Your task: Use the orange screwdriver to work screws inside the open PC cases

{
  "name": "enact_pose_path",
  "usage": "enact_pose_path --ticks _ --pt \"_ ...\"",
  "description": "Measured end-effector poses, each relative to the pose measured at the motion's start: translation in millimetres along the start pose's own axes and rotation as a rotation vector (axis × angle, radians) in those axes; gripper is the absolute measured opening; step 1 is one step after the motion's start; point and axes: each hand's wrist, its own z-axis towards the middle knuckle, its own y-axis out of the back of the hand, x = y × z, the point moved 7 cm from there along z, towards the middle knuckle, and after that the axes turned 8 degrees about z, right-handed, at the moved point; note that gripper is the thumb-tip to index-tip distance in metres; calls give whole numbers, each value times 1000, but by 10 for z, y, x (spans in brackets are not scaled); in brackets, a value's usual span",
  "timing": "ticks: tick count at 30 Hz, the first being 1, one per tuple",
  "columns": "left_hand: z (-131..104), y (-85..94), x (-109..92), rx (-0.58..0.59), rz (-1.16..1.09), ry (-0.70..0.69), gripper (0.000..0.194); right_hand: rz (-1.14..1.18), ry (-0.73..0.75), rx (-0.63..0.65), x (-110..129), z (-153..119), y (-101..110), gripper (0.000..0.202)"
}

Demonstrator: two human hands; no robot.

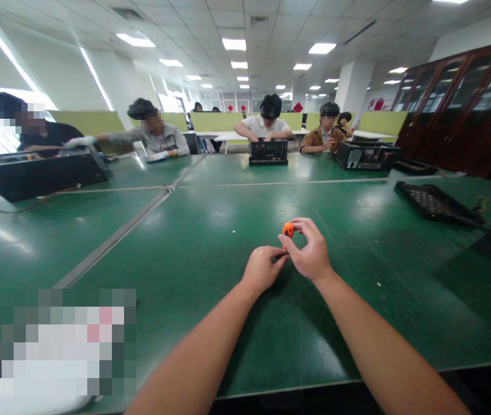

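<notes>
no text can be read; no numbers either

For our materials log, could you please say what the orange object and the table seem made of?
The orange object seems smooth plastic, from its bright colour and rounded shape. The table looks glossy, perhaps laminate or vinyl, given its reflections.
</notes>
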Motion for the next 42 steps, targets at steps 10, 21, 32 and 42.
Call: enact_pose_path --ticks 10,21,32,42 --pt "-3 21 50 -46 -58 19 15 29 -143 5 -185 -33 -17 20" --pt "10 40 36 -19 29 16 12 73 -210 113 -228 -94 -112 26" --pt "30 -29 85 46 43 30 14 81 -240 200 -263 -97 -169 22" --pt "33 25 102 -33 68 20 13 75 -197 140 -215 -104 -149 28"
